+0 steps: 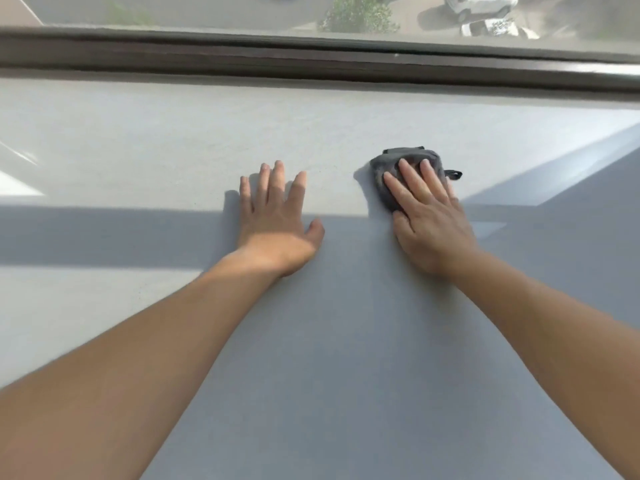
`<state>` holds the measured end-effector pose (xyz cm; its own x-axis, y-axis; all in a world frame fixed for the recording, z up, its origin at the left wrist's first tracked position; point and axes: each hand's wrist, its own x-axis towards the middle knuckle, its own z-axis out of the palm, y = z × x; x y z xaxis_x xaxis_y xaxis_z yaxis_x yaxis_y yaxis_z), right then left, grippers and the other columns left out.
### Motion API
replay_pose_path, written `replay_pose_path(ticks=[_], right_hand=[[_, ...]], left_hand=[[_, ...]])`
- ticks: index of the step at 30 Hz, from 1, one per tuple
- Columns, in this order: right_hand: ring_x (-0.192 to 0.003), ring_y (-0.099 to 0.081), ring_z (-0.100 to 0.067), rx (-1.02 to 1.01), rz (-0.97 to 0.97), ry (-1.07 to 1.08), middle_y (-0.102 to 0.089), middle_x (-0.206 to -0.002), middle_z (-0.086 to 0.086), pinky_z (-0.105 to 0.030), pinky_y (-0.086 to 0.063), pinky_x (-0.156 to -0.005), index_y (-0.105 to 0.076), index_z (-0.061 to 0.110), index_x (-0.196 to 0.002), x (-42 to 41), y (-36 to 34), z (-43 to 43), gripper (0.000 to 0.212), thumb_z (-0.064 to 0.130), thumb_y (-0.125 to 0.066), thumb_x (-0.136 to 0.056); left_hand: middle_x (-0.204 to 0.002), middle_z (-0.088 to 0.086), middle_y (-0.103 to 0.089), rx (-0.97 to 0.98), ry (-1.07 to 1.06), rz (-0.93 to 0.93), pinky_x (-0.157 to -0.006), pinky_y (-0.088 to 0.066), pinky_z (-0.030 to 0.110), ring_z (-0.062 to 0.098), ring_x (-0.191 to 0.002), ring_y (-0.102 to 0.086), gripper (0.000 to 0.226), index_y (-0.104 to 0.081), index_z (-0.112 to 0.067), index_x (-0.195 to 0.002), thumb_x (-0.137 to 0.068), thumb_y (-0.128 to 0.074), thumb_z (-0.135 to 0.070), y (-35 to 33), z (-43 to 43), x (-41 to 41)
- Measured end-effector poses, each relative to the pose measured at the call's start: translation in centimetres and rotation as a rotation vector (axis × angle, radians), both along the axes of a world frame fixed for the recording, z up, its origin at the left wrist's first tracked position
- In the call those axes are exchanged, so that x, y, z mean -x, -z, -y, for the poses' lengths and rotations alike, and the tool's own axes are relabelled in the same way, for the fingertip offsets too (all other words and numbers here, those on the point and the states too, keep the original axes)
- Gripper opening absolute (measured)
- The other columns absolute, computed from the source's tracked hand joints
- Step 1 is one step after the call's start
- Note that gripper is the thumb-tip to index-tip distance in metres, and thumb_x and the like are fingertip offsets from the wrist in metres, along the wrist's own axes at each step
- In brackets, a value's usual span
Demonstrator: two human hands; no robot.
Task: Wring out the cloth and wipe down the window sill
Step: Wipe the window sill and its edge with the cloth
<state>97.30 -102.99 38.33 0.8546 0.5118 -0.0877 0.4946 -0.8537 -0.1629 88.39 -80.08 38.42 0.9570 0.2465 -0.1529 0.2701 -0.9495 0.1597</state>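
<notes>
Window sill (173, 140) under dark frame (311, 60). Hands apart: right hand (429, 220) flat, pressing bunched cloth (405, 155) toward far edge, right of centre; left hand (277, 223) flat, empty. Risk: small wad skips strips; braced palm slips if sill wet.

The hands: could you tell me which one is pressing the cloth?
The right hand, fingers flat on the grey cloth; the left hand rests on bare sill.

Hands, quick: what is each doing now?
Left hand: open, flat on the sill, holding nothing.
Right hand: open, fingers pressing the grey cloth.
</notes>
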Motion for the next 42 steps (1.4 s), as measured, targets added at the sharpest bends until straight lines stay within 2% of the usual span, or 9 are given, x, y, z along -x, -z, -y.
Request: replay_pose_path(ticks=[2, 4, 10, 16, 22, 30, 36, 40, 42], right_hand=[[-0.156, 0.005, -0.022, -0.014, -0.018, 0.265, -0.004, -0.17, 0.004, -0.047, 0.002, -0.125, -0.017, 0.033, -0.159, -3.0, -0.1, -1.1, 0.066, 0.037, -0.026, -0.094], [-0.155, 0.01, -0.023, -0.029, -0.024, 0.356, 0.001, -0.17, 0.004, -0.048, 0.005, -0.124, -0.013, 0.033, -0.16, -3.3, 0.1, -3.7, 0.065, 0.036, -0.027, -0.097], [-0.156, 0.005, -0.019, -0.01, -0.043, -0.164, -0.006, -0.169, 0.009, -0.045, 0.0, -0.126, -0.019, 0.036, -0.159, -2.7, -0.2, -4.0, 0.067, 0.039, -0.022, -0.092], [-0.155, 0.008, -0.025, -0.013, -0.028, 0.375, -0.002, -0.17, 0.003, -0.05, 0.004, -0.124, -0.014, 0.032, -0.16, -11.4, -0.2, -6.8, 0.069, 0.036, -0.024, -0.091], [-0.156, 0.003, -0.021, -0.013, -0.032, -0.149, -0.007, -0.169, 0.007, -0.048, 0.0, -0.125, -0.018, 0.034, -0.159, -9.9, -0.2, -11.3, 0.068, 0.038, -0.025, -0.092], [-0.155, 0.006, -0.02, -0.025, -0.021, 0.311, -0.003, -0.169, 0.006, -0.046, 0.004, -0.125, -0.015, 0.034, -0.159, -14.0, -0.3, -5.7, 0.071, 0.034, -0.025, -0.089], [-0.155, 0.005, -0.019, 0.015, -0.031, -0.012, -0.004, -0.169, 0.008, -0.044, 0.002, -0.126, -0.015, 0.036, -0.159, -12.2, -0.2, -4.2, 0.07, 0.036, -0.023, -0.09], [-0.155, 0.006, -0.022, -0.002, -0.046, 0.353, -0.003, -0.17, 0.005, -0.047, 0.003, -0.125, -0.015, 0.034, -0.159, -15.8, -0.5, -1.1, 0.07, 0.033, -0.025, -0.09], [-0.155, 0.006, -0.025, -0.016, -0.011, 0.359, -0.004, -0.17, 0.002, -0.048, 0.003, -0.125, -0.016, 0.032, -0.159, -14.3, -0.2, -2.7, 0.069, 0.033, -0.028, -0.092]], left_hand=[[-0.165, 0.011, 0.011, 0.024, 0.005, -0.011, -0.119, 0.013, 0.052, 0.026, -0.151, 0.019, 0.078, -0.008, -0.026, -0.156, -0.088, -0.033, -0.054, 0.2, -0.3, -1.1], [-0.166, 0.01, 0.009, 0.026, 0.003, 0.002, -0.119, 0.012, 0.052, 0.026, -0.151, 0.017, 0.081, -0.011, -0.027, -0.156, -0.082, -0.028, -0.056, 0.4, -0.3, -1.4], [-0.166, 0.013, -0.003, 0.008, -0.002, 0.088, -0.12, 0.003, 0.056, 0.03, -0.152, 0.007, 0.081, -0.021, -0.025, -0.154, -0.08, -0.026, -0.057, 0.8, -0.4, -1.2], [-0.165, 0.014, -0.006, 0.007, -0.004, 0.096, -0.12, 0.001, 0.056, 0.032, -0.152, 0.005, 0.08, -0.022, -0.024, -0.153, -0.08, -0.03, -0.055, 0.7, -0.2, -1.4], [-0.164, 0.017, -0.014, -0.004, 0.003, 0.105, -0.119, -0.004, 0.059, 0.034, -0.152, -0.003, 0.079, -0.029, -0.021, -0.151, -0.08, -0.034, -0.054, 0.9, -0.2, -1.4], [-0.165, 0.017, -0.006, -0.007, 0.018, 0.068, -0.119, -0.001, 0.058, 0.033, -0.152, 0.006, 0.081, -0.022, -0.021, -0.154, -0.081, -0.028, -0.055, 0.8, -0.2, -1.4], [-0.164, 0.017, -0.011, -0.007, 0.01, 0.083, -0.12, -0.003, 0.058, 0.034, -0.152, 0.0, 0.081, -0.028, -0.02, -0.153, -0.079, -0.029, -0.054, 0.7, -0.1, -1.3], [-0.165, 0.016, -0.008, -0.009, 0.009, 0.073, -0.12, 0.0, 0.057, 0.032, -0.153, 0.003, 0.081, -0.026, -0.022, -0.153, -0.079, -0.028, -0.055, 0.7, -0.3, -1.4], [-0.165, 0.016, -0.008, -0.012, 0.008, 0.081, -0.12, 0.001, 0.056, 0.031, -0.153, 0.002, 0.081, -0.026, -0.022, -0.153, -0.08, -0.028, -0.055, 0.8, -0.5, -1.4]])
